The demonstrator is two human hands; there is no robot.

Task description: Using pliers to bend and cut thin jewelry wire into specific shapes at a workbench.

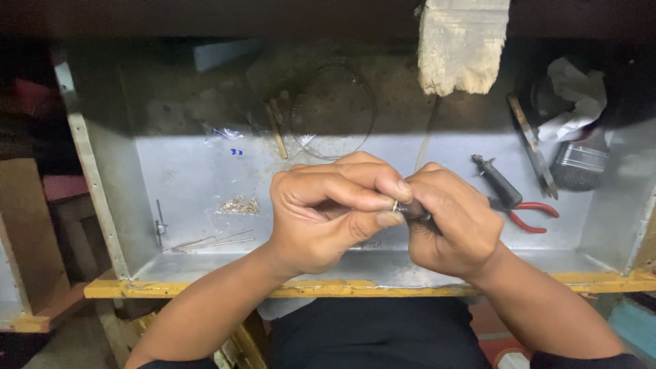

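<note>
Left hand [328, 208] pinches a tiny metal ring [395, 205] between thumb and forefinger, fingers closed tight; right hand [451, 219] is wrapped shut around a dark tool [413, 210] whose tip meets the ring, both above the tray's [205, 178] front edge. Risk as I see it: the ring is tiny and held only at the fingertips, so a tool slip could flick it into the tray or over the yellow front lip. It could then get lost among the loose bits [239, 205] and wires [212, 240] at the left.
</note>
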